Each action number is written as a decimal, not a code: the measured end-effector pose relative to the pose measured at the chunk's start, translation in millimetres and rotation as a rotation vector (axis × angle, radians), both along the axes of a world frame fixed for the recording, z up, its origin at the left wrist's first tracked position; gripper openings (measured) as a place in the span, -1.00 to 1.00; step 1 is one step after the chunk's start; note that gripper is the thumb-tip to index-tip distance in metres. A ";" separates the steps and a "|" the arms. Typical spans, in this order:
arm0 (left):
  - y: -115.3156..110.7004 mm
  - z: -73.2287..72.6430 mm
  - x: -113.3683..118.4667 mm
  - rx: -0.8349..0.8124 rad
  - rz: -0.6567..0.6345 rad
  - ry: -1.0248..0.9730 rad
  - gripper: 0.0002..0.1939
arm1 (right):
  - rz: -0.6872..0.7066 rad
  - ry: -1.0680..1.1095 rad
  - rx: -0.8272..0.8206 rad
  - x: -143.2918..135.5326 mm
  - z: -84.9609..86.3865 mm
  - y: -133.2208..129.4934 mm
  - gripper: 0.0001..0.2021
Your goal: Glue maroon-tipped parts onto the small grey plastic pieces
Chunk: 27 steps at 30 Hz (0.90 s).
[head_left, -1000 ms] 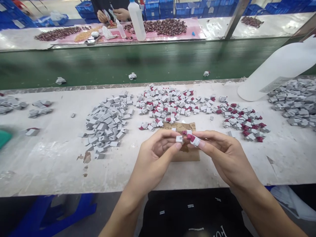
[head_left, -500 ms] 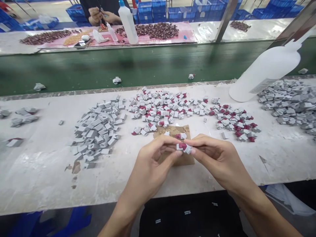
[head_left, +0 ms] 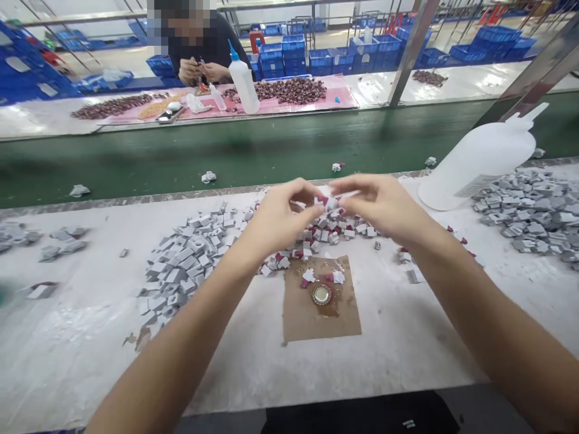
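Over the far part of the table, my left hand and my right hand meet fingertip to fingertip. A small grey-and-maroon plastic piece is pinched between them, slightly blurred. Behind and below it spreads a pile of similar grey-and-maroon pieces, partly hidden by my hands. Closer to me lies a brown cardboard square. On it are a bottle cap with some liquid, a wet stain, and two small grey-and-maroon pieces.
Plain grey pieces are heaped at left, partly behind my left forearm, with another grey heap at right. A large white bottle leans near that heap. A green conveyor belt crosses behind, carrying a few pieces. A co-worker sits beyond.
Both hands have moved forward from above the cardboard to the pile, still around the piece. The bottle cap on the cardboard is now uncovered. The camera has tilted up.
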<state>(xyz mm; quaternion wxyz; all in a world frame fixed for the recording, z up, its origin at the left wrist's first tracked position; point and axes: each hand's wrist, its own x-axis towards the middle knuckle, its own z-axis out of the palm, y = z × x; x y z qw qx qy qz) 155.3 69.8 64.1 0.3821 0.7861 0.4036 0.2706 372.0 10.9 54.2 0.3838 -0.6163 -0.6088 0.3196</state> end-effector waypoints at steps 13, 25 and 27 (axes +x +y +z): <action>139.1 -41.2 100.7 -0.132 0.286 0.537 -0.56 | -0.189 -0.446 -0.071 26.2 -46.2 148.2 -0.73; 34.3 -6.4 37.2 0.076 0.206 0.524 -0.65 | -0.154 -0.229 0.059 33.3 -35.0 -71.7 -0.62; -19.9 -1.0 -3.6 0.184 0.145 0.463 -0.69 | -0.163 -0.181 0.039 26.7 -49.6 -118.5 -0.61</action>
